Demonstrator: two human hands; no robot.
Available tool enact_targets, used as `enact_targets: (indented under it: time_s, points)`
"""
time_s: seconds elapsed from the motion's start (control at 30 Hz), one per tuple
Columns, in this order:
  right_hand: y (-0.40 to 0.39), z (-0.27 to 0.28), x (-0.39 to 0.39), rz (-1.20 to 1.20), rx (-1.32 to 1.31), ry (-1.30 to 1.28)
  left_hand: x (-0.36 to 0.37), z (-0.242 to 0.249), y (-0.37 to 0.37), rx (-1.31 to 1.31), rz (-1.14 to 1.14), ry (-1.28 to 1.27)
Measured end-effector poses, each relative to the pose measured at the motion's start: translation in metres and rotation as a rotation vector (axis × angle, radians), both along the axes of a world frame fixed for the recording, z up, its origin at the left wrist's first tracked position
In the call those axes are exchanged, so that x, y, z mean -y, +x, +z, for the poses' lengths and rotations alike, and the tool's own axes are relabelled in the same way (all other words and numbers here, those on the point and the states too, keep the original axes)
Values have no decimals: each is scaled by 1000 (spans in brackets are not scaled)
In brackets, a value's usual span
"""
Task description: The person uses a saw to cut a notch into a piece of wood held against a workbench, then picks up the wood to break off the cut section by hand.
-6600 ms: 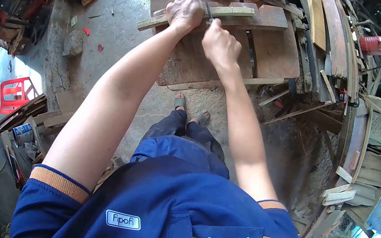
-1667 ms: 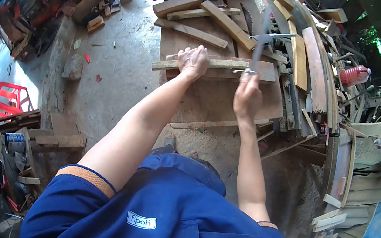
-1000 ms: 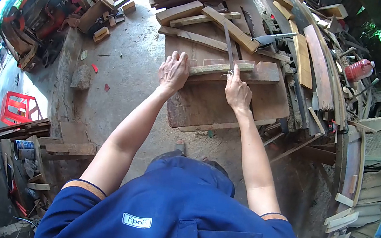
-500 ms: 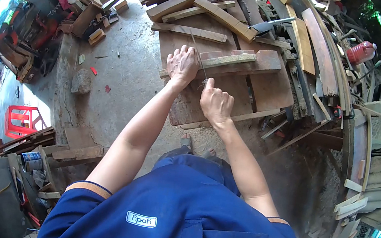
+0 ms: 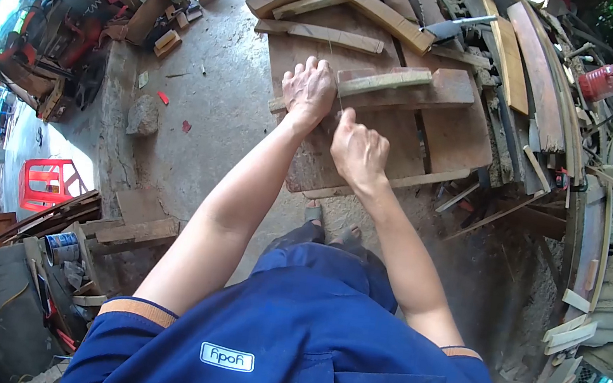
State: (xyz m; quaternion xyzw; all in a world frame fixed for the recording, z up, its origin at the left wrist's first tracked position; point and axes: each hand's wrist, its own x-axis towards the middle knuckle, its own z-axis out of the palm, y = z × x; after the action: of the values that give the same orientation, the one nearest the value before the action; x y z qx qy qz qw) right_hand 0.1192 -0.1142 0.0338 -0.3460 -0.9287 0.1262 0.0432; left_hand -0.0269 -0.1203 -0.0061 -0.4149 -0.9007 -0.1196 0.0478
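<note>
Wooden strip [image 5: 388, 84] runs 8-to-2 o'clock, left hand [image 5: 309, 92] clamped on it; right hand [image 5: 360, 152], closed round thin blade [image 5: 339, 100], at 6 o'clock.

one held blade [image 5: 339, 100], two feet [image 5: 313, 214], one red chair [image 5: 44, 197]

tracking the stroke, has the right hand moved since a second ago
Yes, the right hand has moved left, away from the right edge of the wooden bench, closer to the left hand.
</note>
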Motion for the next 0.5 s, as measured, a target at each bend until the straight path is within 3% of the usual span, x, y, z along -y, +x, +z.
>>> enact_targets:
  time_s: [0.13, 0.5]
  points:
    - [-23, -8, -13, -55, -46, -13, 2, 1, 1, -43, -16, -26]
    - [16, -10, 0, -38, -43, -125, -3, -5, 1, -41, 22, 25]
